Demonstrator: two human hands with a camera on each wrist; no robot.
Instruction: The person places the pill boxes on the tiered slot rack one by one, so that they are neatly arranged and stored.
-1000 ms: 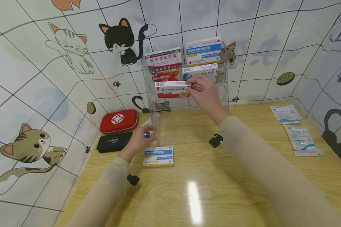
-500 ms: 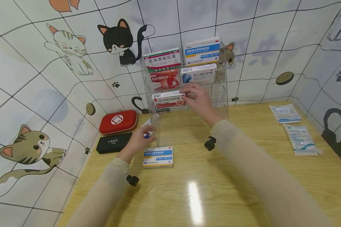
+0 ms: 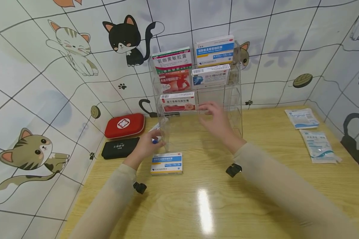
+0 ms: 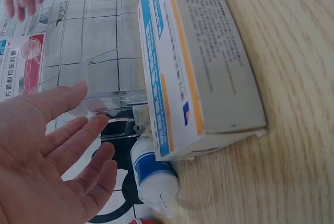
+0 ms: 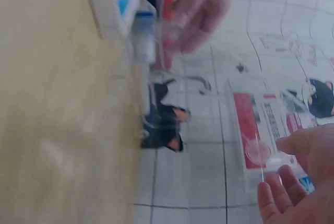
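A clear acrylic rack (image 3: 240,99) stands against the wall, holding medicine boxes in tiers. Lowest on its left sits a red and white capsule box (image 3: 178,103). My right hand (image 3: 216,124) is just right of that box, fingers relaxed, holding nothing. At the rack's lower left side is my left hand (image 3: 146,146); in the left wrist view its thumb and fingers are spread near the clear panel, and contact is hard to tell. A blue and white capsule box (image 3: 166,163) lies on the table in front of it. Behind that hand a white bottle with a blue band (image 4: 151,174) is partly hidden.
Higher in the rack stand a green-and-white box (image 3: 172,60), a red box (image 3: 175,81), a blue-and-white box (image 3: 214,51) and a white box (image 3: 210,76). Left are a red case (image 3: 124,125) and a black case (image 3: 120,148); right, two packets (image 3: 302,118).
My right hand lowered the red and white capsule box into the rack's third tier, let go and drew off to the right. The left hand has stayed in place.
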